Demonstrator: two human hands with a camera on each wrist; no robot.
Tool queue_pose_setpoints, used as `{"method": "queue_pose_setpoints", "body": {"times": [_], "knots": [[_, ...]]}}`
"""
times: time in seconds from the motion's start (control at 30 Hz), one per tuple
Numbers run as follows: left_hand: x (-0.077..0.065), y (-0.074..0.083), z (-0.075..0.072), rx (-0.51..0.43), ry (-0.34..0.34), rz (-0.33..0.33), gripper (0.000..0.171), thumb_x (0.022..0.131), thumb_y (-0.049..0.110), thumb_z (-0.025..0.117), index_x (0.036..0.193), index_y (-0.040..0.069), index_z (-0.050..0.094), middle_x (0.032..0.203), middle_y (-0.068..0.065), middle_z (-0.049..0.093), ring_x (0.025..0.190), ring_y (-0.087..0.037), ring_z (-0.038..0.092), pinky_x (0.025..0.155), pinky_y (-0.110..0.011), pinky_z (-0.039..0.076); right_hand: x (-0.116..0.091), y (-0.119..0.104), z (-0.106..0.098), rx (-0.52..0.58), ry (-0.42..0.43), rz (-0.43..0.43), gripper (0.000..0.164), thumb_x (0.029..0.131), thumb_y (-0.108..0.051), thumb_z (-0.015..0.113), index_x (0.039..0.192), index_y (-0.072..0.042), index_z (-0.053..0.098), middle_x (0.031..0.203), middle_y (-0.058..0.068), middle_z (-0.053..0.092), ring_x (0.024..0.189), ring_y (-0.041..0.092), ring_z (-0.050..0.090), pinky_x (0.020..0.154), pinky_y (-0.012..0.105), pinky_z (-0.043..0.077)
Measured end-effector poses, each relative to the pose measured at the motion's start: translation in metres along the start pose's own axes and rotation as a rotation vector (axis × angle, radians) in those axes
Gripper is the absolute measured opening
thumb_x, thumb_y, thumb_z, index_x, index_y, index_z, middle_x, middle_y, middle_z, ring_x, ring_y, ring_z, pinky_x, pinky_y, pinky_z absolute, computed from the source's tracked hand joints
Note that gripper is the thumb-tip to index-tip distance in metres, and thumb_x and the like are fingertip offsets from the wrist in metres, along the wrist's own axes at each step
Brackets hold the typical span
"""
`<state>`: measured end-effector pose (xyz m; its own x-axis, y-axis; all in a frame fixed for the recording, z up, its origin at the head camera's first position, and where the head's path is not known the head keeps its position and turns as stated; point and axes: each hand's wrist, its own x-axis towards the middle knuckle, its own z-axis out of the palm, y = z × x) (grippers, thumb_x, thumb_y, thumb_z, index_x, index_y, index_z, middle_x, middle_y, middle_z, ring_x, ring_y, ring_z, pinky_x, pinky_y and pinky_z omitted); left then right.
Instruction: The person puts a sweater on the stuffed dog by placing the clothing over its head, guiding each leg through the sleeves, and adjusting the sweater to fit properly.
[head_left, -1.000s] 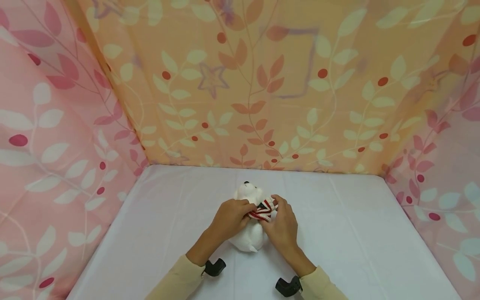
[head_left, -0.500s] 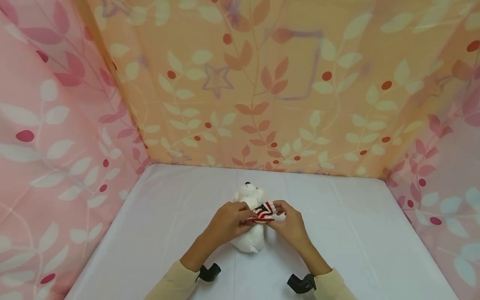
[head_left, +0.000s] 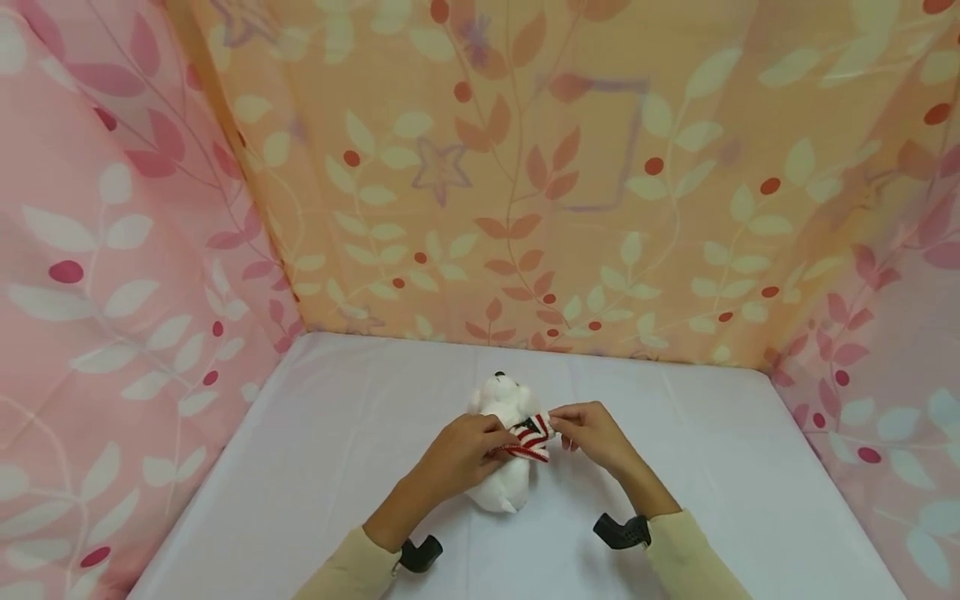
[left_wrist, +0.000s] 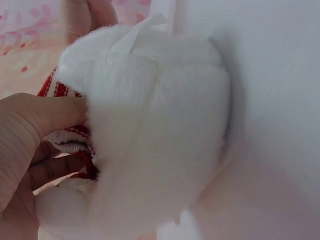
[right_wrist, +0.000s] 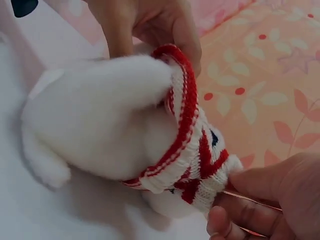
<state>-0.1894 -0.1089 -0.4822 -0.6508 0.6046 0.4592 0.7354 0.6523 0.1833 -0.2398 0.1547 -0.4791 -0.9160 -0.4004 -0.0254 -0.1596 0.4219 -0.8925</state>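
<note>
A white plush toy point(head_left: 501, 487) with a dark nose lies on the white-covered table, head toward the back. Around its upper body sits a small knitted sweater point(right_wrist: 192, 150), red and white with dark patches. My left hand point(head_left: 463, 454) grips the sweater's red hem at the toy's left side; in the left wrist view, its fingers point(left_wrist: 55, 167) reach under the knit and the thumb lies against the fur. At the sleeve on the other side, my right hand point(head_left: 596, 435) pinches the sleeve end between thumb and fingers. White fur shows at that sleeve's tip in the right wrist view.
The table point(head_left: 360, 400) is covered in white cloth. A leafy orange curtain point(head_left: 487, 192) closes the back, with pink leafy curtains point(head_left: 112, 333) at both sides. A black wrist device point(head_left: 622, 531) sits by each sleeve cuff.
My right hand has moved outward from the sweater's hem to the sleeve end. The hem hangs lower on the toy's body. My left hand keeps hold of the hem, shifted slightly.
</note>
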Motion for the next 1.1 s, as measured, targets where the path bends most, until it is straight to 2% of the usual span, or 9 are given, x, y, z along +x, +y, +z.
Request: {"method": "queue_pose_setpoints", "body": {"times": [0.1,0.3,0.4,0.57,0.77,0.87,0.97,1.03,1.1], "knots": [[-0.001,0.0,-0.001,-0.007,-0.012,-0.004,0.025,0.084,0.021,0.085,0.108,0.024,0.077,0.096,0.01,0.065,0.082,-0.006,0.057,0.075,-0.022,0.048,0.007,-0.002,-0.001,-0.038,-0.019,0.004,0.021,0.095,-0.013,0.071,0.11,0.001,0.076,0.076,0.013,0.07,0.059,0.017,0.056,0.057,0.034,0.053],[-0.003,0.002,0.0,-0.015,-0.016,-0.01,0.026,0.085,0.021,0.085,0.11,0.024,0.077,0.099,0.009,0.066,0.087,-0.008,0.059,0.077,-0.023,0.05,0.014,-0.007,-0.002,-0.1,-0.137,-0.039,0.02,0.086,-0.01,0.078,0.103,0.0,0.077,0.081,0.005,0.073,0.061,0.016,0.059,0.056,0.036,0.053],[-0.004,0.002,0.001,-0.013,-0.025,-0.012,0.025,0.086,0.021,0.084,0.11,0.023,0.077,0.1,0.009,0.066,0.088,-0.008,0.059,0.079,-0.023,0.05,0.016,-0.01,0.0,-0.111,-0.175,-0.026,0.024,0.084,-0.011,0.08,0.105,0.0,0.076,0.08,0.003,0.071,0.062,0.016,0.059,0.056,0.036,0.053],[-0.003,0.004,0.002,0.008,-0.03,0.003,0.021,0.089,0.02,0.081,0.109,0.023,0.078,0.104,0.007,0.066,0.092,-0.01,0.062,0.084,-0.025,0.051,0.016,-0.015,0.007,-0.119,-0.195,-0.022,0.023,0.084,-0.011,0.079,0.104,-0.001,0.076,0.076,0.002,0.068,0.061,0.018,0.059,0.053,0.033,0.05],[0.0,0.004,0.006,0.027,-0.004,0.028,0.015,0.09,0.019,0.08,0.105,0.022,0.078,0.104,0.008,0.067,0.094,-0.011,0.063,0.086,-0.026,0.052,0.01,-0.022,0.017,-0.24,-0.151,-0.056,0.011,0.082,-0.009,0.077,0.092,-0.007,0.076,0.075,-0.002,0.065,0.064,0.013,0.056,0.056,0.031,0.049],[-0.001,-0.001,0.005,-0.024,0.036,0.063,0.021,0.088,0.018,0.082,0.108,0.022,0.078,0.105,0.007,0.067,0.093,-0.011,0.062,0.086,-0.028,0.051,0.006,-0.021,0.018,-0.249,-0.133,-0.023,0.008,0.082,-0.009,0.074,0.089,-0.009,0.075,0.075,-0.002,0.063,0.066,0.014,0.054,0.055,0.028,0.044],[-0.003,-0.008,0.004,-0.114,0.105,0.07,0.029,0.086,0.02,0.084,0.115,0.022,0.077,0.115,0.003,0.066,0.104,-0.014,0.061,0.092,-0.034,0.051,0.004,-0.018,0.015,-0.185,-0.157,0.011,0.009,0.085,-0.008,0.072,0.094,-0.007,0.075,0.074,0.002,0.064,0.064,0.017,0.055,0.052,0.029,0.045],[-0.006,-0.014,0.002,-0.167,0.161,0.037,0.038,0.085,0.025,0.085,0.122,0.022,0.074,0.126,-0.001,0.063,0.115,-0.017,0.058,0.096,-0.039,0.05,0.003,-0.015,0.012,-0.138,-0.179,0.027,0.011,0.088,-0.006,0.072,0.098,-0.004,0.074,0.073,0.005,0.064,0.062,0.019,0.056,0.052,0.033,0.049],[-0.011,-0.018,0.0,-0.207,0.201,-0.051,0.05,0.085,0.031,0.085,0.131,0.023,0.069,0.134,-0.003,0.058,0.123,-0.018,0.055,0.097,-0.041,0.051,0.002,-0.011,0.009,-0.1,-0.193,0.033,0.014,0.089,-0.006,0.072,0.102,-0.001,0.074,0.073,0.007,0.064,0.062,0.02,0.057,0.054,0.039,0.052]]}}
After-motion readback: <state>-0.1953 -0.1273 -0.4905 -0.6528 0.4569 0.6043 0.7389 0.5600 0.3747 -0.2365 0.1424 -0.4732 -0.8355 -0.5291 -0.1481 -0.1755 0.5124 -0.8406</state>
